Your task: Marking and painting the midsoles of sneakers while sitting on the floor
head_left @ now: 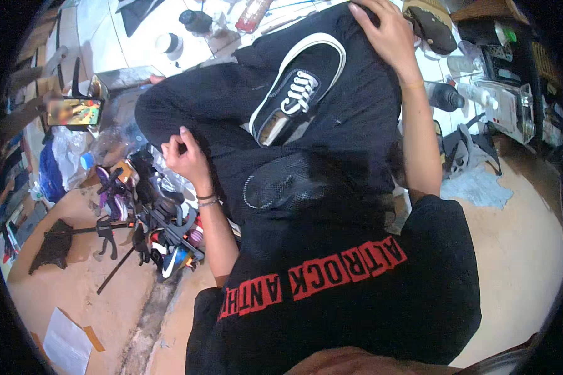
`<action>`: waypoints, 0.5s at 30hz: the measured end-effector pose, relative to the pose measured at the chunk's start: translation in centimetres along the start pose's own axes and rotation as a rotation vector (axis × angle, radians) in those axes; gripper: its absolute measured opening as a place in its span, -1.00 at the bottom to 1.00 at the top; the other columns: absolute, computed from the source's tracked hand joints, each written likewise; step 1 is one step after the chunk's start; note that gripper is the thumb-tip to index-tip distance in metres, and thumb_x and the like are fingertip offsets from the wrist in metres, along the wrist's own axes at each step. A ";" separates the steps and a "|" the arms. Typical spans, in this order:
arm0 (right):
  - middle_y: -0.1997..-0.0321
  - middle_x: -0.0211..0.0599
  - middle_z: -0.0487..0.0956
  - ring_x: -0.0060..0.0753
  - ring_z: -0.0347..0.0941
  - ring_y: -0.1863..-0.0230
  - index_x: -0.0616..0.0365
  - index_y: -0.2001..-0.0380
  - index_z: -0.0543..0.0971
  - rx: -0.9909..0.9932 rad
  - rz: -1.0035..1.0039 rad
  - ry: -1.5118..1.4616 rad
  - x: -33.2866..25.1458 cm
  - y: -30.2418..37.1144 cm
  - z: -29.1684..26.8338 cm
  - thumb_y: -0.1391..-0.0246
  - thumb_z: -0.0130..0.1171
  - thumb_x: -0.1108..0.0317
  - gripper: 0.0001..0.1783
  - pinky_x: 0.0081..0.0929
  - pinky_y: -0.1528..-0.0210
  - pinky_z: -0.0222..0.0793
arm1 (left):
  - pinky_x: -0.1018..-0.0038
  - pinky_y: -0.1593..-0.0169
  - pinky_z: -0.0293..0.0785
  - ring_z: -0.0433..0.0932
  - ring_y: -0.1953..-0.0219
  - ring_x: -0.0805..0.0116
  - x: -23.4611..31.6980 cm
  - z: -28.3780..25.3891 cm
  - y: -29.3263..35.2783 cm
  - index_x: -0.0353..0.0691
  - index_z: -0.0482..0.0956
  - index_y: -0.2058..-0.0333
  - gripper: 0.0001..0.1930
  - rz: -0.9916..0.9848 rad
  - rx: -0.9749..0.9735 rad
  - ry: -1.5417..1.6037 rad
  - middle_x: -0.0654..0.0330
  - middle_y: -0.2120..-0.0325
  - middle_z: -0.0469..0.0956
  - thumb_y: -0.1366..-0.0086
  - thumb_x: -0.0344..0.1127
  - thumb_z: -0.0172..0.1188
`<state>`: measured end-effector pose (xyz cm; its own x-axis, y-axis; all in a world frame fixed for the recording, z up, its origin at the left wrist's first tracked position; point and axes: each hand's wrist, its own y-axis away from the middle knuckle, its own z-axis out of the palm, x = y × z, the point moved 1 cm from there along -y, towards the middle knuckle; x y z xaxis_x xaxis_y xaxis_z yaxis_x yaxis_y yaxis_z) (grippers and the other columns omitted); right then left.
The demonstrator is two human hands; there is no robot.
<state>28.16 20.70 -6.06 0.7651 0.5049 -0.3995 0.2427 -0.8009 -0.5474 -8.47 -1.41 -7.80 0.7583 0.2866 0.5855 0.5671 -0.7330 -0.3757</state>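
A black low-top sneaker (313,78) with white laces and a white sole edge lies on my lap, its toe pointing away and to the right. Closer to my belly rests a dark, textured, shoe-shaped piece (281,184); I cannot tell what part it is. Neither hand touches the sneaker. My left hand (189,164) hovers at or rests on my left leg, its fingers loosely bent with a gap inside and nothing visible in them. On my right knee lies my right hand (388,37), thumb spread from the fingers, partly cut off by the upper edge.
Left of me are a heap of black clamps (169,228) and colourful shoes (116,187), plus a phone (75,112) propped up. A white jar (168,44) and a dark bottle (196,21) stand ahead. Rightward sit another dark bottle (447,97) and grey cloth (478,184).
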 end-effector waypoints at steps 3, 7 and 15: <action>-0.27 -0.26 0.41 -0.11 0.21 -0.36 -0.08 -0.02 0.58 -0.179 0.093 -0.065 -3.1 5.1 -1.9 -0.20 0.08 -0.02 -0.58 0.06 -0.41 -0.16 | 0.37 0.46 0.15 0.21 0.58 0.34 -0.5 -0.3 -0.1 -0.34 0.45 0.68 -0.68 0.045 0.004 0.012 0.18 0.74 0.32 -0.22 -0.37 0.26; -0.26 -0.46 0.44 -0.25 0.19 -0.39 -0.16 -0.01 0.59 -0.757 -0.253 -0.216 -9.3 12.5 -5.6 -0.10 0.20 0.14 -0.62 0.03 -0.46 -0.26 | 0.37 0.45 0.18 0.23 0.56 0.35 0.3 -0.2 -0.1 -0.32 0.48 0.68 -0.69 0.013 -0.006 0.010 0.20 0.74 0.35 -0.21 -0.37 0.27; 0.20 -0.31 0.58 -0.24 0.46 0.07 -0.06 0.25 0.68 -0.304 -0.125 0.123 -3.6 6.4 -9.3 0.13 0.41 0.23 -0.71 -0.25 0.03 0.35 | 0.38 0.39 0.23 0.30 0.53 0.33 -0.9 -1.1 0.6 -0.28 0.52 0.65 -0.74 0.009 -0.060 0.070 0.22 0.71 0.45 -0.19 -0.35 0.29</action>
<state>32.48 10.74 -1.31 0.7802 0.5770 -0.2414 0.4912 -0.8042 -0.3347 -9.17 -2.72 -7.78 0.7379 0.2380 0.6316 0.5386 -0.7715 -0.3386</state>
